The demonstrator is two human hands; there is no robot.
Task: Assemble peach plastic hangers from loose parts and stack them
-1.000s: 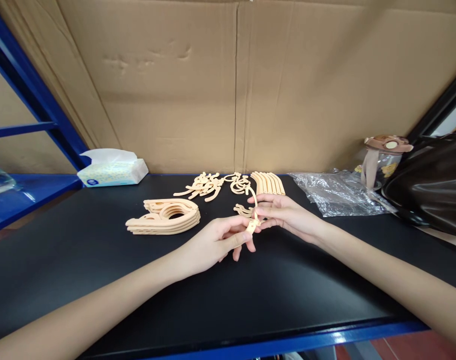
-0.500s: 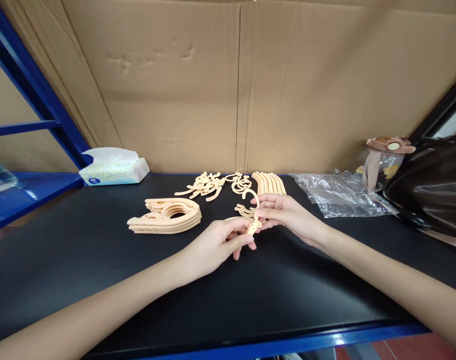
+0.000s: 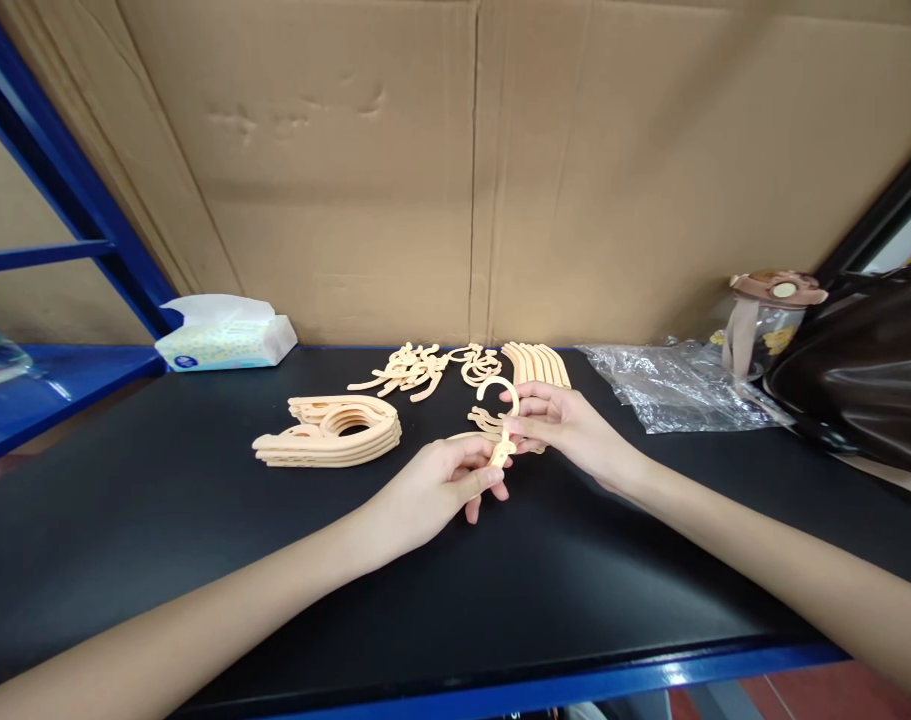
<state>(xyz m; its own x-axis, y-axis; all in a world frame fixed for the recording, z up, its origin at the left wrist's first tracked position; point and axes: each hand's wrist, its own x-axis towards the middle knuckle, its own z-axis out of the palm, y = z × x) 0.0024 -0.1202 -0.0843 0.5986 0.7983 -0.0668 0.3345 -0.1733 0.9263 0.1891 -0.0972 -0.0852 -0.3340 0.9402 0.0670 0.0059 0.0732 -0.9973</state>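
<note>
Over the middle of the black table, my left hand (image 3: 444,480) pinches the base of a cream plastic hanger piece (image 3: 501,455), much of it hidden by the fingers. A curved hanger hook (image 3: 509,385) rises from that base, its open end to the left. My right hand (image 3: 564,420) grips the hook's stem between thumb and fingers. Beyond the hands lie a few curved cream pieces (image 3: 485,420), partly covered. On the left is a stack of folded hangers (image 3: 335,455). Farther back are a loose heap of small hanger parts (image 3: 414,370), several hooks (image 3: 481,368) and a row of hanger arms (image 3: 537,365).
A tissue pack (image 3: 230,342) stands at the back left beside a blue frame (image 3: 129,270). Crumpled clear plastic (image 3: 665,385), a drink bottle (image 3: 777,300) and a dark bag (image 3: 860,370) occupy the right. Cardboard (image 3: 335,180) walls off the back.
The hook has turned a little, so its curve shows wider and its open end lies farther left. Both hands keep their hold and have shifted only slightly.
</note>
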